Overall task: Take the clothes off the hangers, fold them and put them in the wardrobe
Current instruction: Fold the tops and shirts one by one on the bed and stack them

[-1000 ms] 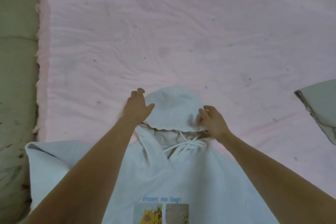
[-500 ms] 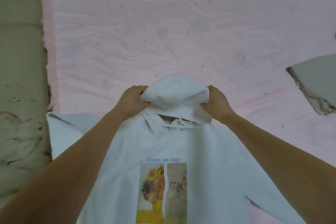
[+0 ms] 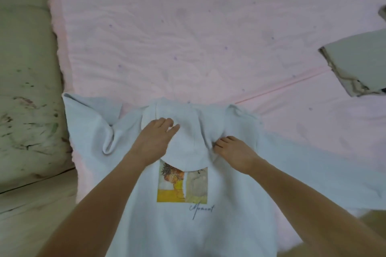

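Observation:
A white hoodie point(image 3: 171, 227) with a sunflower print lies face up on the pink bedspread point(image 3: 188, 37), its sleeves spread to both sides. Its hood point(image 3: 188, 148) is folded down over the chest and covers the top of the print. My left hand point(image 3: 154, 140) rests flat on the folded hood with straight fingers. My right hand point(image 3: 234, 152) presses the hood's right edge, fingers tucked against the fabric fold; whether it pinches the cloth I cannot tell.
A folded grey-white garment point(image 3: 359, 62) lies on the bed at the right. A stained greenish cushion point(image 3: 27, 89) borders the bed's left side. Light wooden floor point(image 3: 31, 210) shows at the lower left.
Both hands have brought the hood from lying flat above the collar down over the chest. The camera has tilted down, and more of the hoodie shows.

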A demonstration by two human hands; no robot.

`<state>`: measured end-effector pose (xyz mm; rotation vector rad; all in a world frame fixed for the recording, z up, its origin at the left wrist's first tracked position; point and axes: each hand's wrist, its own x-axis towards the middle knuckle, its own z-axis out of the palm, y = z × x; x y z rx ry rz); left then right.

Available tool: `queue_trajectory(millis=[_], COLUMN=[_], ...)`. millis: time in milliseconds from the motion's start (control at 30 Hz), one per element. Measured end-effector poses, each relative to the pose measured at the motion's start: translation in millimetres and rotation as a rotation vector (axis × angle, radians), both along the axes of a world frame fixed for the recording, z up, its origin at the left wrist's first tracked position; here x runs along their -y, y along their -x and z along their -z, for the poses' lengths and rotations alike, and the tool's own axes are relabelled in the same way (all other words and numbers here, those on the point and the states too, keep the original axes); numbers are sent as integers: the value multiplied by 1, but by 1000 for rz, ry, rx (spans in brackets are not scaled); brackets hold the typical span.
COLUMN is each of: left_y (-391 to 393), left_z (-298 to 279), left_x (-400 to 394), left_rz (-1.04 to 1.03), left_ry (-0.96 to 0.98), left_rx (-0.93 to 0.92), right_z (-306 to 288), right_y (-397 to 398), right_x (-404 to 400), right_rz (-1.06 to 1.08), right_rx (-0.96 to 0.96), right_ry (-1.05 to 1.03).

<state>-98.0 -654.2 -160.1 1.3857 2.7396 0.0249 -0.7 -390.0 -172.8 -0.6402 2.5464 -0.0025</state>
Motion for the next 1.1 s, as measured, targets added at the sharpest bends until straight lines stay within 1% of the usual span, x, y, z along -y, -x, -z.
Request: queue_trajectory(millis=[33, 67, 100, 133, 200, 233, 267, 333, 367, 400, 433, 500, 533, 567, 633, 733, 833, 900, 1000, 1100], left_y=[-8, -17, -25, -31, -36, -36, -35, -31, -30, -30, -35, -51, -64, -78, -109, -151, -184, -199, -219, -234], left_z=[2, 1, 2, 5, 10, 12, 10, -5, -16, -25, -32, -42, -45, -47, -48, -39, -30, -26, -19, -14], left_x=[-6, -14, -22, -29, -37, -44, -54, -86, -105, -123, -145, -191, -217, -243, -293, -347, -386, -406, -433, -455], left_rz=[-22, -20, -11, -26, -158, -219, -260, -318, -336, -342, -317, -231, -178, -122, -36, 29, -18, -71, -138, -221], left_ry=[-41, -28, 45, 148, 410, 510, 582, 672, 675, 644, 589, 424, 323, 243, 170, 230, 276, 296, 319, 308], left_rx=[30, 85, 158, 269, 512, 568, 576, 505, 423, 333, 247, 158, 166, 211, 349, 478, 634, 729, 815, 885], right_z=[4, 6, 9, 11, 12, 12, 10, 4, -1, -5, -10, -17, -18, -20, -21, -19, -11, -3, 4, -1], right_y=[-3, -7, -12, -18, -27, -32, -37, -46, -51, -54, -61, -77, -88, -101, -128, -164, -193, -207, -223, -233], right_x=[0, 0, -2, -3, -7, -10, -15, -36, -50, -64, -84, -128, -155, -181, -231, -289, -334, -353, -375, -386], right_rz=[47, 91, 113, 123, 154, 179, 230, 396, 517, 648, 778, 944, 991, 1031, 1094, 1093, 1032, 1028, 996, 1001], right_rx=[24, 40, 34, 45, 91, 107, 93, -10, -98, -185, -233, -232, -204, -174, -129, -15, 53, 65, 90, 101], right_ry=[1, 7, 15, 16, 56, 107, 188, 363, 419, 454, 459, 403, 360, 321, 231, 54, -66, -99, -103, 37])
